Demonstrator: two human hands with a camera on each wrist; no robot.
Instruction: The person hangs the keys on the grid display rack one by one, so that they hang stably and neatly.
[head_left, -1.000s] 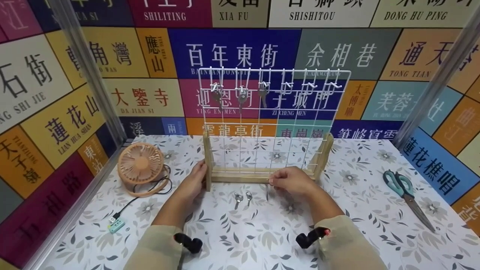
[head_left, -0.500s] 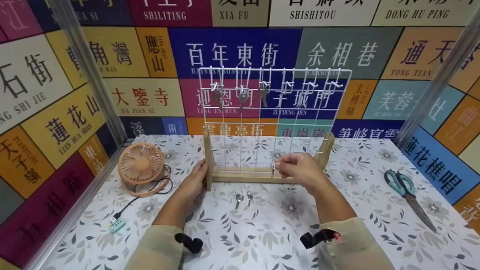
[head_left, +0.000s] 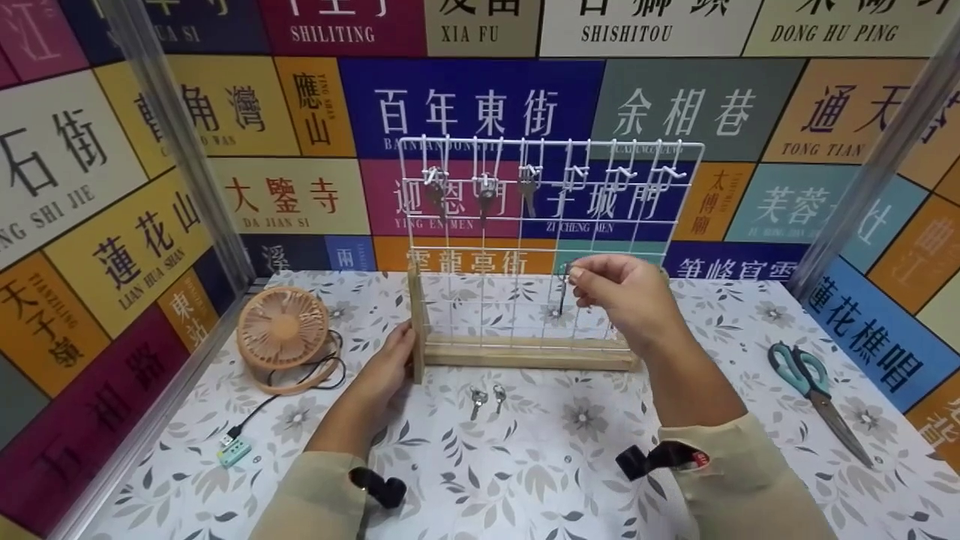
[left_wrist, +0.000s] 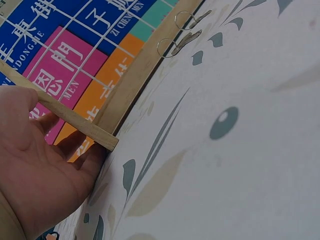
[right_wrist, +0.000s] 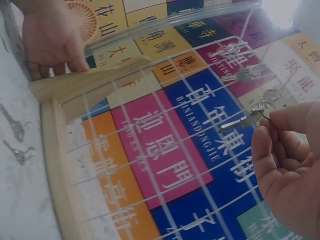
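In the head view my right hand (head_left: 619, 296) pinches the ring of a small key (head_left: 562, 300), which hangs before the lower middle of a white wire-grid rack (head_left: 551, 141). The right wrist view shows that key (right_wrist: 243, 124) at thumb and index finger. My left hand (head_left: 391, 356) holds the rack's left wooden post (left_wrist: 75, 119), its fingers partly hidden behind it. Keys hang on the three left hooks: one key (head_left: 436, 196), a second key (head_left: 486, 199) and a third key (head_left: 529, 196). The three right hooks (head_left: 577, 178) carry no keys.
Two ringed keys (head_left: 477, 403) lie on the table before the rack's wooden base (head_left: 525, 361). An orange fan (head_left: 282, 326) with a black cable stands left, near a small mint-coloured block (head_left: 233, 452). Scissors (head_left: 821, 397) lie at right. A sign-covered wall rises behind.
My right hand has lifted the key from the front of the rack's base, up and slightly right. My left hand has stayed at the post.
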